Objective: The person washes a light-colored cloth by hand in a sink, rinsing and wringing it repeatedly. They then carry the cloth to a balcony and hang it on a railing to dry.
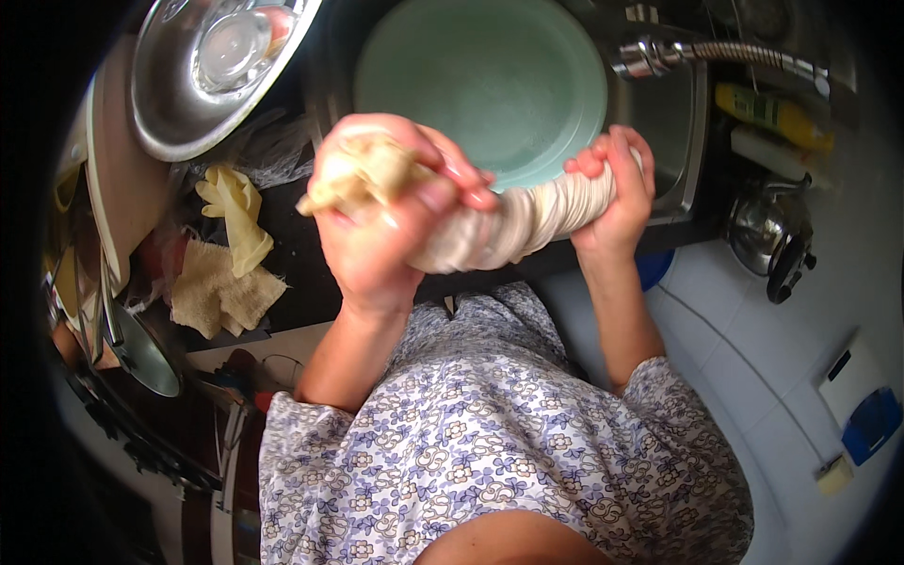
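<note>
A pale cream cloth (pixel 526 219), twisted into a thick roll, stretches between my hands over the near rim of a round green basin (pixel 480 78). My left hand (pixel 381 212) is closed round one end, where a bunched yellowish end of cloth sticks out above the fingers; this hand is slightly blurred. At the other end, my right hand (pixel 614 191) grips the roll with its fingers wrapped over it. Both hands look wet. The basin stands in a sink and seems to hold water.
Left of the hands lie a yellow rubber glove (pixel 240 219) and a tan rag (pixel 222 289). A metal bowl (pixel 176 99) with a glass in it stands at upper left. On the right are a flexible metal faucet (pixel 706 53), a yellow bottle (pixel 773 116) and a metal kettle (pixel 766 226).
</note>
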The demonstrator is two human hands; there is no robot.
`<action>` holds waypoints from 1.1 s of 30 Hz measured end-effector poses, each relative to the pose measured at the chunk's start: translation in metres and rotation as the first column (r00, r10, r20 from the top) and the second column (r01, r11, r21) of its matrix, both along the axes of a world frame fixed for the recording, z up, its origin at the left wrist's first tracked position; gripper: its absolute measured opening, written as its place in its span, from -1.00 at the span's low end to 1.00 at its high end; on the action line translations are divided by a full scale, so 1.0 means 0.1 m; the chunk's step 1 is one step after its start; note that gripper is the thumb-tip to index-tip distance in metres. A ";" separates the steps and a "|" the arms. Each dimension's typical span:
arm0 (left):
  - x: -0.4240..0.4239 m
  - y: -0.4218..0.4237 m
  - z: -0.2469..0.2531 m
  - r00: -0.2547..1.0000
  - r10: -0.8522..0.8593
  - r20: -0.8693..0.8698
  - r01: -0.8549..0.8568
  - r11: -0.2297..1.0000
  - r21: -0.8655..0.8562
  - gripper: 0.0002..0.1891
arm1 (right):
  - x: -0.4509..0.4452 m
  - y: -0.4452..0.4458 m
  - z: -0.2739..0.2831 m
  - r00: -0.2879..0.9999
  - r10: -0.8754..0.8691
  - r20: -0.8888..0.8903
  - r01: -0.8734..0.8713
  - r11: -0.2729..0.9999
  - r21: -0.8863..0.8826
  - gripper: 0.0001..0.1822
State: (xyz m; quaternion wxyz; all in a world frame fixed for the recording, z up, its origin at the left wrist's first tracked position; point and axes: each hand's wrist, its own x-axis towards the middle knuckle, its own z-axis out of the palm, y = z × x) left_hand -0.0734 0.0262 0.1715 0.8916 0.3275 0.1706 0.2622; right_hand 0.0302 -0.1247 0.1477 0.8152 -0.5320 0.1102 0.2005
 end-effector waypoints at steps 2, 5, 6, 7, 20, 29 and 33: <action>0.01 -0.13 0.04 0.994 -0.103 -0.028 0.106 0.975 0.195 -0.76 | 0.15 0.02 -0.09 0.989 0.090 -0.116 -0.086 0.996 0.036 -0.86; 0.11 -0.13 0.20 0.948 -0.318 -0.036 0.265 0.717 0.645 -0.76 | 0.31 0.05 -0.19 0.943 0.261 -0.208 -0.249 0.965 0.083 -0.84; 0.15 -0.15 0.26 0.948 -0.319 -0.022 0.212 0.577 0.788 -0.74 | 0.34 0.08 -0.20 0.916 0.328 -0.231 -0.310 0.944 0.110 -0.83; 0.20 -0.17 0.31 0.930 -0.367 -0.011 0.242 0.589 0.771 -0.76 | 0.37 0.09 -0.19 0.902 0.374 -0.216 -0.367 0.928 0.073 -0.84; 0.51 -0.62 0.12 0.726 -0.673 -0.143 0.224 0.035 0.974 -0.77 | 0.56 0.27 -0.27 0.797 0.590 -0.134 -0.603 0.791 -0.103 -0.87; 0.61 -0.84 -0.52 0.573 -0.721 -0.388 0.331 -0.230 0.915 -0.83 | 0.57 0.34 -0.72 0.787 0.612 -0.083 -0.609 0.747 -0.266 -0.89; 0.69 -0.88 -0.65 0.543 -0.700 -0.463 0.380 -0.287 0.879 -0.87 | 0.58 0.34 -0.85 0.802 0.589 -0.101 -0.590 0.756 -0.284 -0.90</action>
